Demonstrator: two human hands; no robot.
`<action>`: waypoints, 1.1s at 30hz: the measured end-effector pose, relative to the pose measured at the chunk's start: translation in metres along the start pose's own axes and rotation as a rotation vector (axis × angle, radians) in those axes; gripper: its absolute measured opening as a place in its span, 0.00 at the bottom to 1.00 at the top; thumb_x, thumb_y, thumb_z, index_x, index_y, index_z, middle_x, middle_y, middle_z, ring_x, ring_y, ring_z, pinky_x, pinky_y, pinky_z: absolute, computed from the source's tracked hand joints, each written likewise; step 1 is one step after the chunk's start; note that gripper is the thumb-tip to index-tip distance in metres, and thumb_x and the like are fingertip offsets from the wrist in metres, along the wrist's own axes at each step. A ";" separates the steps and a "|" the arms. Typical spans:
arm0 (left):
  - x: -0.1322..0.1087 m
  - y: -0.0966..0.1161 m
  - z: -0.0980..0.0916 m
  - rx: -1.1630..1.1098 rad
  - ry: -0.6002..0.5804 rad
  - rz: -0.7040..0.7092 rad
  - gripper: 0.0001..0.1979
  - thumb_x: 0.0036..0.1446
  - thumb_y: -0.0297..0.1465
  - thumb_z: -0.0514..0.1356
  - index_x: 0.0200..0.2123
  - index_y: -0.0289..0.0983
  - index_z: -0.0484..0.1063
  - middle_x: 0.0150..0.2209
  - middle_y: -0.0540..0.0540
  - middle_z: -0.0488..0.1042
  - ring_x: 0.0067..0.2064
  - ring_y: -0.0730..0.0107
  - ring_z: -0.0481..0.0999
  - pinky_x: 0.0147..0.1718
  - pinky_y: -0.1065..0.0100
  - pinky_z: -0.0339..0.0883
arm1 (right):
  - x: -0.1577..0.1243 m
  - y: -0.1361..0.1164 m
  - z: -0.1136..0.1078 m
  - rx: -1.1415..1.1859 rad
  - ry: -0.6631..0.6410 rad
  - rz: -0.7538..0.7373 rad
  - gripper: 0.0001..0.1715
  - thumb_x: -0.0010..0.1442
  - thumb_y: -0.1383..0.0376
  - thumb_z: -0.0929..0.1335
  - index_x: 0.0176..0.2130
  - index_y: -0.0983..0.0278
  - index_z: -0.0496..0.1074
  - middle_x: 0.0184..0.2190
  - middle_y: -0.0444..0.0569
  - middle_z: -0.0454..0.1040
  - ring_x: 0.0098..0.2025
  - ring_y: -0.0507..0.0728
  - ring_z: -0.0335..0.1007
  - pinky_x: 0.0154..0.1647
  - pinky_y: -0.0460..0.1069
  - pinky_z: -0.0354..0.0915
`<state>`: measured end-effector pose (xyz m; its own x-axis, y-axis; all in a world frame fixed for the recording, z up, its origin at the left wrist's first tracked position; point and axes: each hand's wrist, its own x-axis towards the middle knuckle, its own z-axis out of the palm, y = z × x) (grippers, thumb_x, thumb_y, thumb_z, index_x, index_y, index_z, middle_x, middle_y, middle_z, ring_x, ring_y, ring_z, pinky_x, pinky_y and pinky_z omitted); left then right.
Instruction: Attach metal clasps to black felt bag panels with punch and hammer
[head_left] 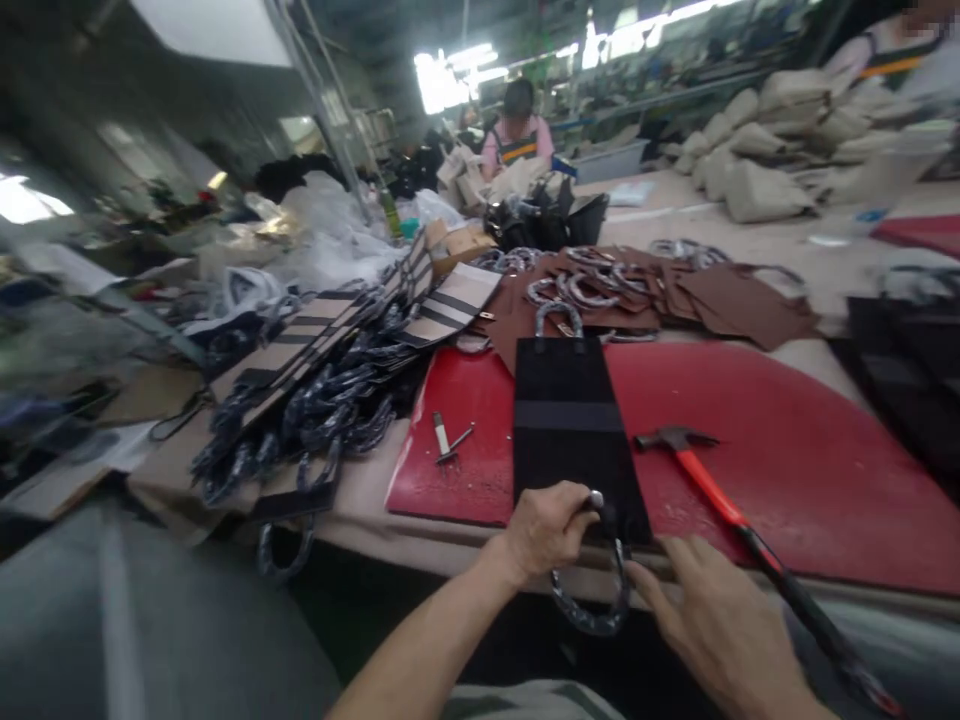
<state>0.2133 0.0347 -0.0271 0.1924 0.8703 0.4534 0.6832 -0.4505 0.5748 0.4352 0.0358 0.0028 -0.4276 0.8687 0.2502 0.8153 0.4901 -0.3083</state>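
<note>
Left hand (553, 528) pinches a small shiny piece (595, 499) over the flat black panel (566, 455), right hand (709, 610) spread beside it — panel's probably light, bendy — hold the edges.

Obscured and truncated parts, worktable view.
Left hand (551, 528) closes over the upper left end of the black loop handle wrapped in clear plastic (589, 622), hiding that end; the shiny bit at its fingertips is too small to identify. Right hand (716, 610) is motion-blurred; contact between its thumb and the loop cannot be determined. Both forearms run out at the bottom edge. Glossy red board (780, 430) is cut by the right edge and partly covered by the long black fabric panel with a grey band (562, 385). Person in pink top (517, 140): lower body hidden behind heaped bags (551, 205).
</note>
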 end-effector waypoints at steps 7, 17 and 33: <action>0.007 -0.009 -0.004 -0.566 0.351 -0.558 0.10 0.63 0.37 0.56 0.40 0.36 0.69 0.35 0.45 0.78 0.37 0.65 0.81 0.39 0.63 0.78 | -0.007 -0.049 0.047 0.888 -0.305 0.641 0.06 0.61 0.63 0.62 0.35 0.63 0.65 0.24 0.45 0.72 0.24 0.56 0.71 0.28 0.48 0.63; -0.007 -0.051 -0.085 -0.323 0.509 -0.827 0.17 0.54 0.39 0.61 0.43 0.34 0.72 0.34 0.47 0.79 0.34 0.65 0.81 0.40 0.62 0.79 | -0.012 -0.054 0.039 1.313 -0.129 0.901 0.26 0.61 0.43 0.64 0.31 0.63 0.63 0.21 0.40 0.69 0.15 0.48 0.60 0.17 0.43 0.54; 0.024 -0.046 -0.089 0.531 -0.094 -0.834 0.19 0.60 0.37 0.55 0.50 0.34 0.72 0.43 0.33 0.79 0.47 0.45 0.78 0.44 0.54 0.69 | -0.007 -0.053 0.039 1.557 -0.016 1.050 0.31 0.46 0.44 0.75 0.35 0.66 0.69 0.25 0.45 0.74 0.15 0.48 0.63 0.12 0.42 0.54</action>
<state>0.1237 0.0588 0.0176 -0.4541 0.8906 -0.0258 0.8477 0.4408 0.2950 0.3795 0.0067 -0.0178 -0.0657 0.8156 -0.5749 -0.3211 -0.5627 -0.7617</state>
